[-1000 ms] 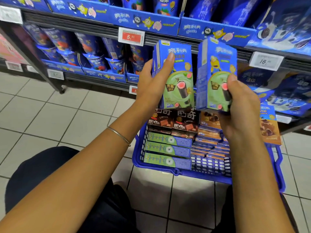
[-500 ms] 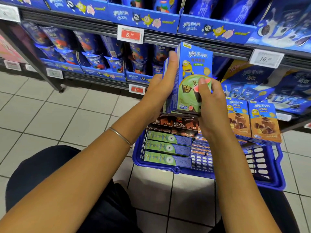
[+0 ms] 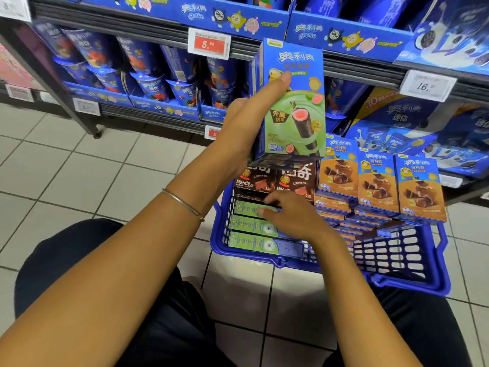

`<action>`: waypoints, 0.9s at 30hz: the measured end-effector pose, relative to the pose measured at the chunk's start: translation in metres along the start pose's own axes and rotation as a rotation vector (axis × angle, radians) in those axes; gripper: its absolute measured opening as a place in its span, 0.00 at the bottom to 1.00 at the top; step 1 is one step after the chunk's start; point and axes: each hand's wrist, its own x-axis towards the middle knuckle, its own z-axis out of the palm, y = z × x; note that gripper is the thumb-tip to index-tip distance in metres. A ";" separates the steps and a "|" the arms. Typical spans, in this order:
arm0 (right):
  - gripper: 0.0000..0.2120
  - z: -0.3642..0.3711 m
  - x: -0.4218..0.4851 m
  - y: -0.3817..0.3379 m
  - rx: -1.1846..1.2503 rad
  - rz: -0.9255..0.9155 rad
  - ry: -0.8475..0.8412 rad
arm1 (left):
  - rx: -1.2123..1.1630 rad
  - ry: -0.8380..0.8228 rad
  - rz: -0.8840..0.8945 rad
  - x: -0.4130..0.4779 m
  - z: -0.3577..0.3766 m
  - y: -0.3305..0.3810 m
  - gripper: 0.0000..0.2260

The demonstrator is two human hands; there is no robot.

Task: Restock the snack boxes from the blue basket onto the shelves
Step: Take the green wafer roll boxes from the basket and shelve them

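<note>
Left hand clamps upright green box stack above blue basket. Right hand touches flat green box inside, grasp unclear. Best: pinch 1 box by its edges, lift straight, hold stack level.

Bright, even light, perhaps from overhead; soft shadows on the floor tiles; shelves bend and blur at edges.

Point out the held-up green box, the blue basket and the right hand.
green box (image 3: 293, 123), head view, middle of front face.
blue basket (image 3: 412, 285), head view, near rim.
right hand (image 3: 291, 217), head view, back of hand.
</note>
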 end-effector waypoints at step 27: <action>0.08 -0.085 -0.036 -0.007 1.143 0.045 0.787 | -0.141 -0.126 0.129 -0.011 -0.006 0.017 0.21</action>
